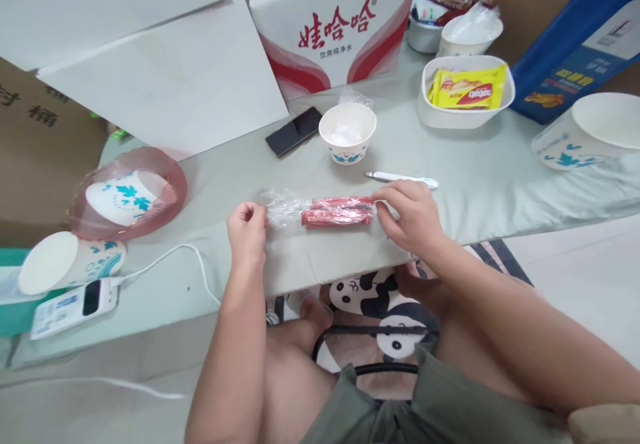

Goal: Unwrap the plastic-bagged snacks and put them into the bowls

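Note:
A clear plastic bag point(287, 209) lies near the front edge of the cloth-covered table, with red wrapped sticks point(337, 212) inside it. My left hand point(247, 231) is closed, pinching the loose, crumpled end of the bag. At the opposite end, my right hand point(411, 216) holds the bag's edge between thumb and fingertips, right beside the red sticks. Just beyond the right hand lies a white pen-shaped cutter point(403, 179). A paper bowl point(347, 132) with clear plastic in it stands behind the bag, beside a black phone point(294, 132).
At the back right, a white tub point(467, 119) holds yellow snack packets point(469, 89). A large paper bucket point(590, 134) stands farther right. To the left are a pink plastic bowl point(173, 194), a tipped paper cup point(50, 264) and a white power bank point(75, 311) with its cable. Cartons point(335, 37) line the back.

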`<state>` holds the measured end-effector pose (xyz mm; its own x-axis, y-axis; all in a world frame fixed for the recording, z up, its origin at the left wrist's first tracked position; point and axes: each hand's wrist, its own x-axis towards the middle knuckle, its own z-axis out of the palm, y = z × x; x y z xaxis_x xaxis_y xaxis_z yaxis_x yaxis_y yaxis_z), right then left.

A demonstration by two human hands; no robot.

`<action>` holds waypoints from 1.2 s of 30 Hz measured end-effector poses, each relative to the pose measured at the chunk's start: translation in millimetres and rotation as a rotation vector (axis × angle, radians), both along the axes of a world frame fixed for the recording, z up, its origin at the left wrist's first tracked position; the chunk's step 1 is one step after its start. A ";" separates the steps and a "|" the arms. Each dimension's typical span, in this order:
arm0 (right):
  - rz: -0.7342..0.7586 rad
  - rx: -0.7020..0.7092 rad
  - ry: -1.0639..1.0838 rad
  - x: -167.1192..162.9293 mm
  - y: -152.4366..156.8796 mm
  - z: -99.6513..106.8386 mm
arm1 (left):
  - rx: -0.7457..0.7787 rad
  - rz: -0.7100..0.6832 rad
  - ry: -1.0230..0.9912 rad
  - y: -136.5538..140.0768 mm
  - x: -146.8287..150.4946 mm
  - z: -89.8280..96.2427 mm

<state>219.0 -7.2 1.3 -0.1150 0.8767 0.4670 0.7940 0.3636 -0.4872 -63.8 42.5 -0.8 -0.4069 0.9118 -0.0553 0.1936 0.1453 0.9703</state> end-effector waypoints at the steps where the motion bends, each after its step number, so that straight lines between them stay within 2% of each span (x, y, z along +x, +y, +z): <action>1: 0.022 -0.011 0.008 -0.3 0.2 -0.5 | 0.011 0.004 0.021 0.8 -2.3 -0.4; 4: 0.120 -0.105 0.030 -1.0 3.9 -3.7 | 0.063 0.058 0.056 3.2 -8.5 -2.1; 7: 0.175 -0.275 0.059 -1.0 10.0 -7.2 | 0.158 0.074 0.122 2.9 -9.6 -3.4; 9: 0.160 -0.370 0.089 -1.4 12.4 -7.9 | 0.181 -0.077 0.206 0.0 -6.1 -3.9; 11: 0.151 -0.438 0.107 -3.0 12.1 -7.1 | 0.136 -0.321 0.291 -4.2 -0.3 -4.3; 13: 0.179 -0.478 0.090 -5.5 9.3 -5.7 | 0.073 -0.508 0.362 -8.0 5.3 -4.8; 16: 0.256 -0.484 0.015 -9.5 4.2 -4.3 | 0.012 -0.594 0.405 -10.9 8.7 -4.8; 20: 0.330 -0.572 -0.003 -11.5 2.6 -3.0 | 0.057 -0.526 0.343 -10.8 5.4 -4.1; 24: 0.313 -0.603 0.152 -10.5 4.3 0.8 | 0.134 -0.498 0.227 -9.3 2.3 -4.9; 29: 0.184 -0.556 0.381 -9.9 5.0 4.3 | 0.146 -0.426 0.127 -7.0 -1.8 -5.7; 36: -0.024 -0.567 0.575 -3.2 13.1 -6.7 | 0.123 -0.176 0.139 0.1 -9.8 -6.5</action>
<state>215.8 5.9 -5.4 0.0304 0.9972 -0.0690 0.3670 -0.0753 -0.9272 -73.6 42.6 -7.3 -0.2372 0.9657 0.1060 0.3378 -0.0204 0.9410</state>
